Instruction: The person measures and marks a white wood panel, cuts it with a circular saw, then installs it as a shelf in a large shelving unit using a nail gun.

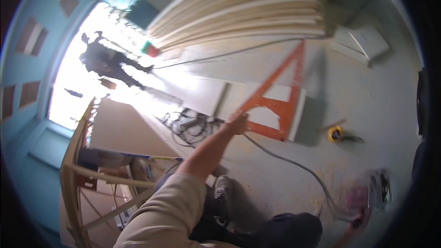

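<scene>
My left hand (pixel 237 123) is closed on the corner of a large orange triangular square (pixel 287 108), with my arm stretched forward. The square overlaps a pale board (pixel 299 118) on the floor; whether it rests flat on it I cannot tell. At the lower right my right hand (pixel 358 222), blurred and partly dark, is closed at the rear of a circular saw (pixel 379 189) with a reddish body and metal base. A dark cord (pixel 294 161) runs from the saw across the floor. Near the saw lies a yellow tape measure (pixel 336 133).
Stacked boards (pixel 239 11) fill the far side. Coiled cables (pixel 195 128) lie left of my hand, beside a white panel (pixel 195 93). A wooden frame (pixel 71 170) stands at left. Another person (pixel 108 59) is in the bright doorway. White offcuts (pixel 360 43) lie far right.
</scene>
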Motion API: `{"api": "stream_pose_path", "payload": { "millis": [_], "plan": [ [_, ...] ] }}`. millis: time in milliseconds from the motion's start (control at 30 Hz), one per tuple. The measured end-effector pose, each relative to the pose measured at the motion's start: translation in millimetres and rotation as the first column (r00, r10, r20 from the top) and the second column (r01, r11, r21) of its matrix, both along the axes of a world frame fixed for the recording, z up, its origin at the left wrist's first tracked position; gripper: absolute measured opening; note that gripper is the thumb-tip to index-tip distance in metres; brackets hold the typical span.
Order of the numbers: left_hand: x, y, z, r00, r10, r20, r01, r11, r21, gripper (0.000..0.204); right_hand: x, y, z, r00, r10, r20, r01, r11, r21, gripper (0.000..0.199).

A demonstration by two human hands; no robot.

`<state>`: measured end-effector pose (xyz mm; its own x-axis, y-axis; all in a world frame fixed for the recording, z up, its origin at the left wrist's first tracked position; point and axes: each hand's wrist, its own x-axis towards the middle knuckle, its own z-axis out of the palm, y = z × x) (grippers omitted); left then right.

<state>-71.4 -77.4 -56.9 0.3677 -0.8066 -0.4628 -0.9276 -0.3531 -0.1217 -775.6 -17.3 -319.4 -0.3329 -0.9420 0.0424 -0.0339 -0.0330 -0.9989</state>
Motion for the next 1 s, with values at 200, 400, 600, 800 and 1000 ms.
{"api": "stream_pose_path", "payload": {
  "millis": [200,400,600,800,1000],
  "plan": [
    [22,-12,-14,0.982,-0.168,-0.086,0.181,0.969,0.168,0.038,-87,140,-115,0.958,-0.205,0.198,0.173,0.971,0.168,0.038],
    [37,10,-95,0.903,-0.406,-0.144,0.426,0.889,0.166,0.052,72,127,84,0.446,0.802,-0.398,-0.391,0.574,0.719,0.030],
    [50,10,-180,0.819,-0.571,0.053,0.574,0.813,-0.103,0.041,220,-3,250,0.408,0.903,-0.131,-0.642,0.386,0.663,0.021],
    [45,7,-120,0.764,-0.635,-0.113,0.618,0.771,-0.156,0.060,346,-82,254,0.086,0.934,-0.348,-0.789,0.276,0.548,0.020],
    [7,44,-73,0.764,-0.498,-0.409,0.468,0.865,-0.180,0.058,394,-111,159,-0.031,0.605,-0.796,-0.616,0.616,0.492,0.022]
  ]
}}
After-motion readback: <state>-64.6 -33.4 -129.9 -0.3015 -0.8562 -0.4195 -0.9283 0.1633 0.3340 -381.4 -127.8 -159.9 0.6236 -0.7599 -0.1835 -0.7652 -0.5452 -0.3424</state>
